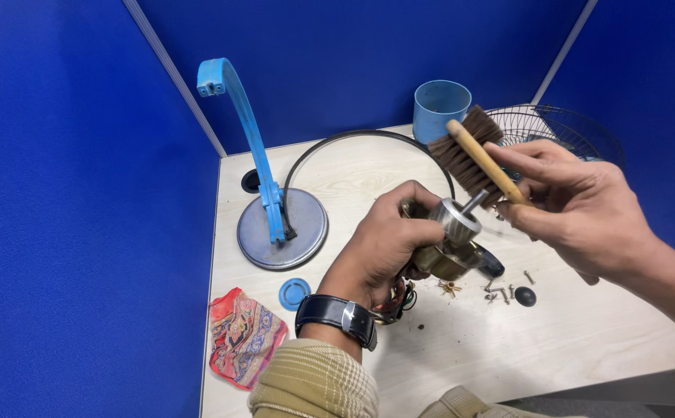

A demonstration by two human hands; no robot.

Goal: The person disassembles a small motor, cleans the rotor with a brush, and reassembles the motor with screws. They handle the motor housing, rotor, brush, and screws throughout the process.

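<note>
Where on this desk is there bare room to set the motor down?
Bare desk runs front right, below the screws. A smaller patch lies inside the black ring. It is crowded around the fan stand, patterned cloth and wire guard.

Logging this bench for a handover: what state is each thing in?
Motor: held up in left hand, shaft pointing up.
Brush: gripped in right hand, bristles above motor.
Fan stand: upright.
Cup: upright, open.
Cloth: crumpled, flat.
Screws: loose on table.
</note>
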